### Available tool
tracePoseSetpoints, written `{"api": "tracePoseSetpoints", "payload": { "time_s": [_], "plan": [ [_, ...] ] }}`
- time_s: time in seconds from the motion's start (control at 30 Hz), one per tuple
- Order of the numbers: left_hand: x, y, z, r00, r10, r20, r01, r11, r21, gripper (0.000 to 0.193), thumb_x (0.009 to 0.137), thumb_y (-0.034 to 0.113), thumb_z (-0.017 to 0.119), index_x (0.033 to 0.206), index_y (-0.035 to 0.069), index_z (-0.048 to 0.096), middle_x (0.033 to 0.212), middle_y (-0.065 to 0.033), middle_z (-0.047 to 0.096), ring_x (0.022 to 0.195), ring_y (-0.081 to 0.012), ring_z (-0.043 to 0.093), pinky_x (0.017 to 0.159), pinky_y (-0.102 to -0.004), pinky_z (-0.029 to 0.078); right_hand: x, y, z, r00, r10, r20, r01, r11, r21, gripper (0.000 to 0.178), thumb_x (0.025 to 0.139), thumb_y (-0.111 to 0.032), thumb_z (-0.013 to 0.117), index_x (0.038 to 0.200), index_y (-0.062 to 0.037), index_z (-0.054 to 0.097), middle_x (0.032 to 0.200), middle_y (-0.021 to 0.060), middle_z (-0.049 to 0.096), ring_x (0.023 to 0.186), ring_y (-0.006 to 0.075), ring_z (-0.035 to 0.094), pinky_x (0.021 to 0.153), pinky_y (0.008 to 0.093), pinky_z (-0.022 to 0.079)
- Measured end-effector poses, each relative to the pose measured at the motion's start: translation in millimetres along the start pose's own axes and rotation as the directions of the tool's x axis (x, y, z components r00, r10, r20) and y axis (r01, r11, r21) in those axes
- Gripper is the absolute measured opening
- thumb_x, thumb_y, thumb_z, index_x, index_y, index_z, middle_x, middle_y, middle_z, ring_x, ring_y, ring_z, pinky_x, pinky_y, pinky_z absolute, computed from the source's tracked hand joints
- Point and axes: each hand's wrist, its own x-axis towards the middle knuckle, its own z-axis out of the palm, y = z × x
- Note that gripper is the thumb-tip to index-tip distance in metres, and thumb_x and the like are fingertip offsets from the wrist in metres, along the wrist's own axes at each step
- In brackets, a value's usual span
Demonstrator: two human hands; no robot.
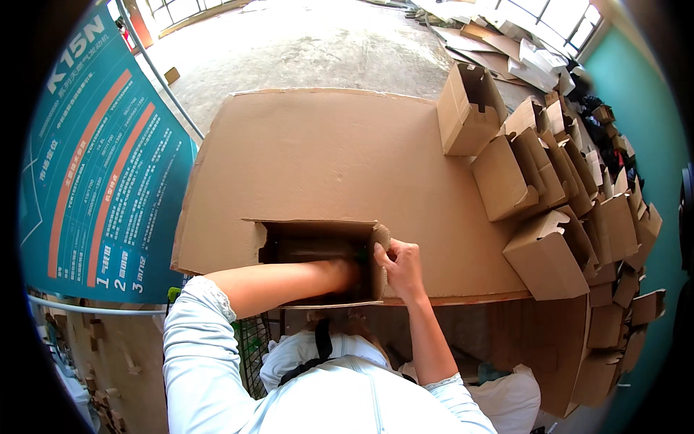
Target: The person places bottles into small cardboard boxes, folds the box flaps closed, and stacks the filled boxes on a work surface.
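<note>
Light-blue sleeves (202, 354) lie nearest the camera, on the near side of the open carton (318, 230); the carton rests at the near edge of the worktop (318, 152), opening upward, long axis running left to right.

Left hand (345, 276): inside the carton, toward its right end; the forearm enters over the near rim from the left, roughly along the long axis; the fingers are hidden in shadow, so whether they are apart, together or on anything cannot be told.

Right hand (403, 269): outside the carton, just beside its right end; the fingers are clamped on the rim there, near the far corner; the right end wall therefore stands between the two hands, with the left hand nearer the interior and the right hand nearer the rim.

Surroundings, referred to the carton: the worktop's cardboard surface extends beyond its far wall; open-topped boxes (502, 177) stand in a group to its right, well apart; a teal banner (144, 202) stands to its left, past the worktop's edge; a wire basket (253, 351) sits lower, to its near left; a pile of flattened cardboard (491, 47) lies far off, beyond it to the right.
</note>
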Motion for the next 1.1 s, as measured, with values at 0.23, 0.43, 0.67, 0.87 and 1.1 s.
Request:
{"api": "tracePoseSetpoints", "payload": {
  "time_s": [0.23, 0.43, 0.67, 0.87, 1.1],
  "plan": [
    [-173.5, -19.8, -126.6, 0.997, 0.031, -0.064, -0.054, 0.913, -0.404, 0.066, 0.084, 0.037, 0.071, 0.133, -0.001, 0.049, 0.110, -0.0254, 0.064, 0.104, -0.0382, 0.062, 0.089, -0.0422, 0.051, 3.4, -3.4, -14.0, 0.986, 0.075, 0.151, -0.063, 0.994, -0.088, 0.025, 0.093, -0.024, 0.063, 0.091, -0.0003, 0.067, 0.057, 0.0039, 0.056, 0.049, 0.0080, 0.049, 0.049, 0.0266, 0.042],
    [-275.6, -6.2, -45.7, 0.298, -0.501, -0.812, -0.494, 0.647, -0.581, 0.080, 0.080, 0.052, 0.073, 0.138, 0.004, 0.047, 0.131, -0.0185, 0.058, 0.122, -0.0309, 0.056, 0.102, -0.0455, 0.044, -25.5, -15.9, -22.9, 0.973, -0.225, -0.043, 0.229, 0.959, 0.169, 0.046, 0.098, -0.038, 0.055, 0.127, -0.0028, 0.061, 0.101, 0.0097, 0.067, 0.088, 0.0147, 0.063, 0.074, 0.0289, 0.052],
    [-228.3, 31.2, 29.5, 0.006, -0.830, -0.558, -0.614, 0.437, -0.658, 0.064, 0.076, 0.032, 0.079, 0.129, 0.005, 0.057, 0.131, -0.0196, 0.059, 0.128, -0.0323, 0.052, 0.107, -0.0433, 0.040, -66.8, -13.2, -6.7, 0.907, -0.409, 0.105, 0.388, 0.905, 0.178, 0.073, 0.091, -0.042, 0.061, 0.147, -0.0024, 0.037, 0.152, 0.0189, 0.036, 0.143, 0.0314, 0.030, 0.115, 0.0414, 0.028],
    [-225.1, 2.9, 44.1, 0.173, -0.740, -0.650, -0.666, 0.398, -0.630, 0.017, 0.074, 0.005, 0.075, 0.089, 0.001, 0.071, 0.111, -0.0185, 0.070, 0.116, -0.0318, 0.062, 0.105, -0.0451, 0.041, -65.8, -7.7, 11.2, 0.907, -0.409, 0.098, 0.412, 0.911, -0.014, 0.074, 0.087, -0.023, 0.068, 0.148, -0.0013, 0.033, 0.154, 0.0187, 0.032, 0.144, 0.0334, 0.029, 0.118, 0.0448, 0.022],
    [-247.9, -13.2, 45.4, 0.367, -0.557, -0.745, -0.654, 0.416, -0.632, 0.011, 0.070, 0.002, 0.078, 0.080, 0.004, 0.074, 0.097, -0.0118, 0.074, 0.101, -0.0249, 0.070, 0.108, -0.0483, 0.038, -65.1, -9.5, 12.5, 0.887, -0.425, 0.180, 0.423, 0.905, 0.051, 0.048, 0.083, -0.012, 0.071, 0.130, -0.0074, 0.060, 0.131, 0.0109, 0.061, 0.135, 0.0289, 0.044, 0.117, 0.0485, 0.025]
  ]
}}
